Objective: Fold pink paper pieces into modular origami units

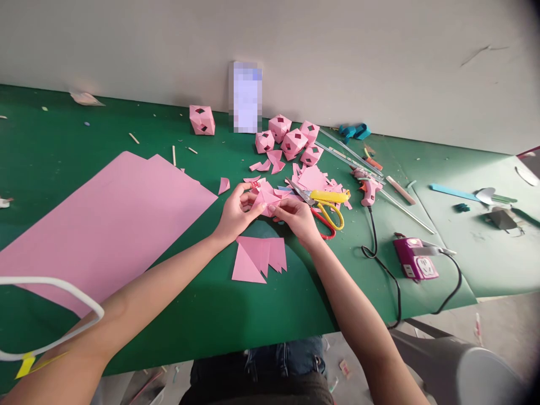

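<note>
Between my two hands is a folded piece of pink paper (266,198), held just above the table. My left hand (238,211) pinches its left side, thumb in front and fingers behind. The right edge is gripped by my right hand (295,216), the thumb pressed near the middle of the paper. Close behind my right hand lie scissors (329,197) with yellow and red handles, their blades toward the paper scraps (314,179). Cut pink paper pieces (253,259) lie flat on the table in front of my hands.
Large pink sheets (126,225) cover the left of the green table (189,326). Folded pink paper shapes (294,143) stand at the back beside a propped phone (247,98). A pink glue gun (370,188), clear sticks (407,211) and a purple power socket (415,260) with cord lie right.
</note>
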`<state>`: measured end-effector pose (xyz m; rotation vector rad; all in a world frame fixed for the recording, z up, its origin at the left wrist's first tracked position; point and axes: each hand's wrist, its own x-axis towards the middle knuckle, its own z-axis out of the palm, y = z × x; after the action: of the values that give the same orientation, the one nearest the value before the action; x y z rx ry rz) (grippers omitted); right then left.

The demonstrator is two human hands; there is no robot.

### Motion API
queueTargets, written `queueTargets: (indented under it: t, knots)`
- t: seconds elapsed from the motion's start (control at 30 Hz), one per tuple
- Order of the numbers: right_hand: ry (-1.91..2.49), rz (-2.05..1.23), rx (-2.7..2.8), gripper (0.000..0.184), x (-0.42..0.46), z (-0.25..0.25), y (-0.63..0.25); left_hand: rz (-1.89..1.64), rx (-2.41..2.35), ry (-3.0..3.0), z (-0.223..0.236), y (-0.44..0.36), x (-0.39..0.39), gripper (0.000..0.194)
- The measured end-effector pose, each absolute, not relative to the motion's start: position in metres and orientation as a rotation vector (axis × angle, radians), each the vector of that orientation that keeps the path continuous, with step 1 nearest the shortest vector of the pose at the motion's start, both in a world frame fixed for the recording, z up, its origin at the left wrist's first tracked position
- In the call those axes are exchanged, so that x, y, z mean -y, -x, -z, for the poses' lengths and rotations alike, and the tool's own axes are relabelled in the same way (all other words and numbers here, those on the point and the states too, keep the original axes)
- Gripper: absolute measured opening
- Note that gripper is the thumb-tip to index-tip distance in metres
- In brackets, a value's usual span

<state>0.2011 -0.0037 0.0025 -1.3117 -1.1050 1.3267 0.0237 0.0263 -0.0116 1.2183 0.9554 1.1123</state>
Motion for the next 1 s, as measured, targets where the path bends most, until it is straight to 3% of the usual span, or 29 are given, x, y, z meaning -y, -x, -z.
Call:
queueTargets:
  t: [1.0]
  knots:
    - [1.292,-1.121,1.251,0.054,0.0093,-0.0023,-0.1941,-1.047,-0.938,-1.121,0.0067,-0.0237,-0.0276,0.050]
